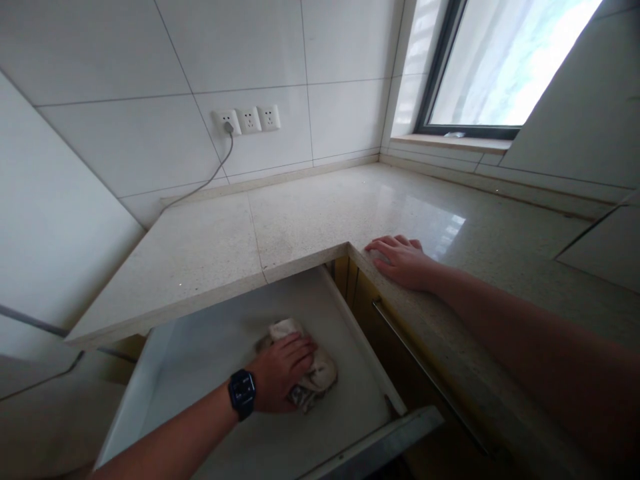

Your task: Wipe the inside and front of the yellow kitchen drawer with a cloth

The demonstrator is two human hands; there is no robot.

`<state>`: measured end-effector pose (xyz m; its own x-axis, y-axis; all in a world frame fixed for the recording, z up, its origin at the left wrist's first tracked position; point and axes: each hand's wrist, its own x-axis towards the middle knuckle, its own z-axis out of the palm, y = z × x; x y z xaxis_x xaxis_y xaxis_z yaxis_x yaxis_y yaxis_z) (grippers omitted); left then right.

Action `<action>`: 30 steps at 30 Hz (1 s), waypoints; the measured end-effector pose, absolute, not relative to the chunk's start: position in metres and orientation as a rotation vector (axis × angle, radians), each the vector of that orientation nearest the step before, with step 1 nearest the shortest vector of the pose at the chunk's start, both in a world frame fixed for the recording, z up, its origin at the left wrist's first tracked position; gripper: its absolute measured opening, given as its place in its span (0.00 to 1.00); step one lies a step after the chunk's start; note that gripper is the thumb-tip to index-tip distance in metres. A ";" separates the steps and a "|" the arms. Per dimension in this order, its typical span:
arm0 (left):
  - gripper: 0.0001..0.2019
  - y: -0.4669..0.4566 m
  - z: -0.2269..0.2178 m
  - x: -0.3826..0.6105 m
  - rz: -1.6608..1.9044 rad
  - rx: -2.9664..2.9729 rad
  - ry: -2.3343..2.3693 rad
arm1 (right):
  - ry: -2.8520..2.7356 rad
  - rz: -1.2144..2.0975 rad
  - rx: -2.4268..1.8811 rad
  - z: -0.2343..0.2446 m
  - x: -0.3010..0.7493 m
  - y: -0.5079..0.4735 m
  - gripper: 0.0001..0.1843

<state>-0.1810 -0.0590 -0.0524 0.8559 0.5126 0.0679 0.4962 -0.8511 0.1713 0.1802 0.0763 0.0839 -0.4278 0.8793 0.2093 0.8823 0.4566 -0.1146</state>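
Note:
My left hand [285, 370], with a dark watch [242, 395] on its wrist, presses a crumpled cleaning cloth [325, 373] against the bottom of a pulled-out drawer [200, 380]. The cloth is off-white, with a patterned grey part showing under my palm. My fingers curve over its top, and the thumb is hidden. On the stone countertop [310, 213], close to its inner corner, my right hand [397, 259] lies with the fingers spread and holds nothing.
A metal bar handle [425, 367] runs along the cabinet under the counter's right arm. The drawer front [395, 447] juts out near it. A cable [215, 175] hangs from the wall sockets [249, 120] to the counter. A window [490, 67] is at upper right.

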 end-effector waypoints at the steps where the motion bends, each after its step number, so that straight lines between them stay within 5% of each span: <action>1: 0.45 -0.068 -0.063 -0.175 0.217 2.895 0.760 | -2.473 -0.013 -1.530 0.084 0.180 0.076 0.23; 10: 0.55 -0.096 -0.081 -0.149 0.218 3.010 0.696 | -2.469 -0.004 -1.538 0.086 0.179 0.075 0.22; 16: 0.48 -0.072 -0.064 -0.141 0.114 2.982 0.843 | -2.467 -0.001 -1.522 0.085 0.179 0.075 0.22; 25: 0.38 0.021 -0.048 -0.150 -0.037 2.581 1.958 | -2.473 0.003 -1.537 0.087 0.178 0.074 0.22; 30: 0.37 0.027 -0.048 -0.152 -0.033 2.585 1.911 | -2.471 -0.001 -1.543 0.087 0.178 0.075 0.22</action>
<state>-0.1515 0.0272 -0.0482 0.2942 0.9554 0.0268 0.9539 -0.2917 -0.0709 0.1782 0.0748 0.0866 -0.4203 0.8868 0.1924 0.8868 0.4463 -0.1197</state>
